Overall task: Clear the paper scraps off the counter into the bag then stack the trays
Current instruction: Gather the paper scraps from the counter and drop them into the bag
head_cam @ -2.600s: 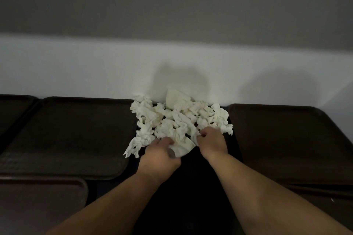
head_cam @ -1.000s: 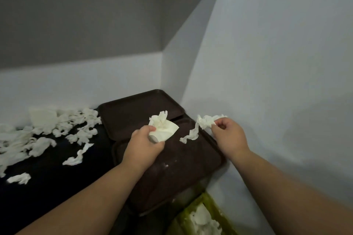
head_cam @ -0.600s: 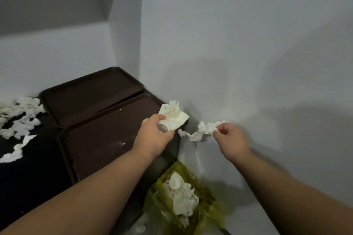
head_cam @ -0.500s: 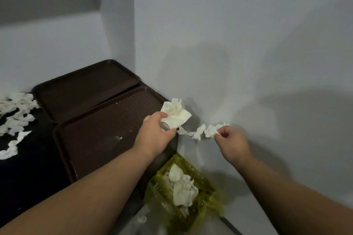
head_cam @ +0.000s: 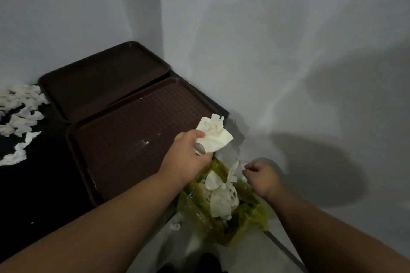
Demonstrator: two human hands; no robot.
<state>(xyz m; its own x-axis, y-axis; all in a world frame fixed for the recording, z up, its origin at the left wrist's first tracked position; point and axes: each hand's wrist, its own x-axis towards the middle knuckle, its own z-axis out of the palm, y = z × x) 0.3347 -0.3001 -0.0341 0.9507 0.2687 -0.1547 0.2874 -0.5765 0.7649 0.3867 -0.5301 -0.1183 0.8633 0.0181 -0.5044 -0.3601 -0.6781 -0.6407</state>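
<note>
My left hand [head_cam: 188,155] grips a crumpled white paper wad [head_cam: 213,137] just past the counter's right end, above the rim of a yellow-green bag [head_cam: 246,213]. My right hand [head_cam: 260,176] hovers over the bag's mouth, its curled fingers pinching the top of a blurred paper strip [head_cam: 235,168] that hangs down into the bag. White scraps [head_cam: 221,201] fill the bag. Two dark brown trays lie side by side on the counter, a near tray [head_cam: 124,146] and a far tray [head_cam: 99,80]. Loose scraps [head_cam: 20,117] lie at the left.
The dark counter [head_cam: 33,188] ends right beside the bag. White walls close off the back and the right side. The bag stands on a pale floor below the counter edge, with a small scrap [head_cam: 176,226] lying on the floor beside it.
Both hands carried paper from the pile rightward over the trays to the bag. Since half a second ago my right hand dropped lower, and its strip now hangs into the bag.
</note>
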